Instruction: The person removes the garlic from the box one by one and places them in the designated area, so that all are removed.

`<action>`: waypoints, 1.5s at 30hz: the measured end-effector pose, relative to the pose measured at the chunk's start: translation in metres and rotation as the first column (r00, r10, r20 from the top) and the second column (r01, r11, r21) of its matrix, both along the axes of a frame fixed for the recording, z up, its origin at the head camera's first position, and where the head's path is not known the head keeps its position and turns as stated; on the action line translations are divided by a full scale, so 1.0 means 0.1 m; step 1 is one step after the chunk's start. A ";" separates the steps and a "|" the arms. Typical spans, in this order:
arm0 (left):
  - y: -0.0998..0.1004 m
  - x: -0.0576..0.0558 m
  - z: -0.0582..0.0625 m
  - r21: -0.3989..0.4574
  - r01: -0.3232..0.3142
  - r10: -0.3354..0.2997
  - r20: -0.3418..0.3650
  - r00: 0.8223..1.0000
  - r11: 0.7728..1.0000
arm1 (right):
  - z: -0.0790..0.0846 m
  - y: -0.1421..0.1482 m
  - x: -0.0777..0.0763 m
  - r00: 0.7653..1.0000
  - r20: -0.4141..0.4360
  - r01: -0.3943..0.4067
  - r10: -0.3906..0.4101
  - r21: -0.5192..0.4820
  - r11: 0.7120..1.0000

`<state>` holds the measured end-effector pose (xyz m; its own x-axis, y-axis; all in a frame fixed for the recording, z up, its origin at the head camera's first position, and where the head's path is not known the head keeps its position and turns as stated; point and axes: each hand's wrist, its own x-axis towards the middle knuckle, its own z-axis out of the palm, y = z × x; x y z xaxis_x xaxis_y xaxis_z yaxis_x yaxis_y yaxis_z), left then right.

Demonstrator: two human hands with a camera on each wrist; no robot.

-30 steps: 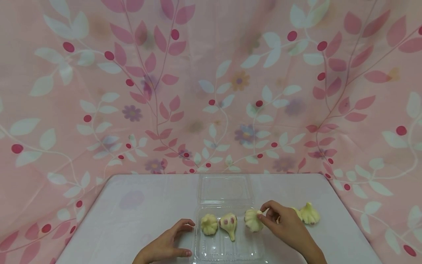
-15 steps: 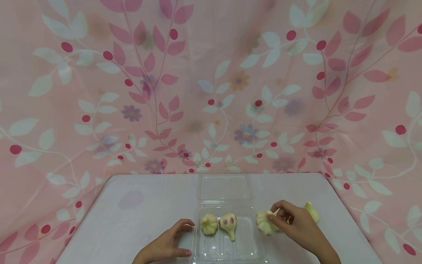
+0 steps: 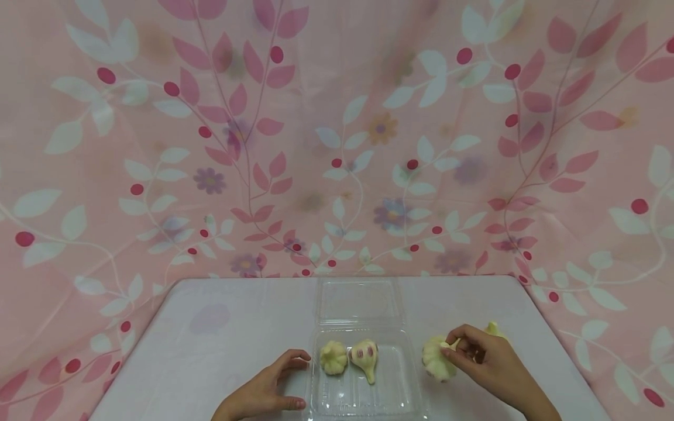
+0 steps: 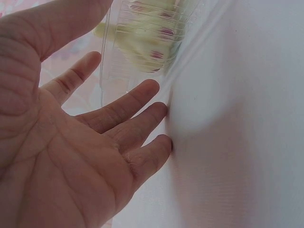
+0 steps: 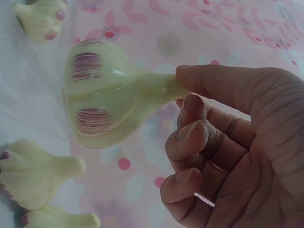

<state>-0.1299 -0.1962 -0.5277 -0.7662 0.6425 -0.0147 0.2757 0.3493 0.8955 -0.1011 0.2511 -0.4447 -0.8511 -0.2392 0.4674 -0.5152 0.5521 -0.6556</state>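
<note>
My right hand (image 3: 492,365) pinches a pale garlic bulb (image 3: 437,358) by its stem, just right of a clear plastic clamshell box (image 3: 392,374). The right wrist view shows purple streaks on the held bulb (image 5: 102,95), with thumb and index finger at the stem's end. Inside the box, side by side, are a garlic bulb (image 3: 334,358) seen from its top and a purple-marked one (image 3: 365,355) with its stem toward me. My left hand (image 3: 263,387) holds nothing, its fingers loosely spread at the box's left side.
Behind my right hand, a further garlic bulb (image 3: 494,328) is mostly hidden. Two bulbs, one upper (image 5: 33,173) and one lower (image 5: 52,218), lie at the right wrist view's lower left. The box's lid (image 3: 360,301) lies folded back on the white table (image 3: 237,327); a floral curtain (image 3: 337,117) hangs behind.
The held garlic bulb has moved with my right hand from over the box's right part to beyond its right edge. My left hand and the two boxed bulbs have stayed put.
</note>
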 end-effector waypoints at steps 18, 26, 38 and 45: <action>0.01 0.00 0.03 -0.012 0.009 -0.009 -0.018 1.000 1.000 | -0.16 0.16 0.04 0.998 0.065 -0.011 0.010 0.019 1.000; 0.01 -0.01 0.02 -0.002 0.019 -0.019 -0.031 0.999 1.000 | -0.25 0.23 0.04 0.994 0.106 -0.032 0.029 0.024 0.999; -0.01 0.00 0.00 -0.037 0.006 -0.008 -0.051 0.999 0.999 | -0.40 0.32 0.02 0.984 0.147 -0.098 0.096 0.001 0.995; 0.01 0.00 0.02 -0.033 0.002 -0.004 -0.042 0.999 0.999 | -0.41 0.33 0.03 0.983 0.155 -0.099 0.096 0.013 0.995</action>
<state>-0.1298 -0.1956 -0.5258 -0.7647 0.6444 -0.0037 0.3138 0.3774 0.8713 -0.0985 0.2838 -0.4859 -0.8846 -0.3324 0.3270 -0.4610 0.5184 -0.7202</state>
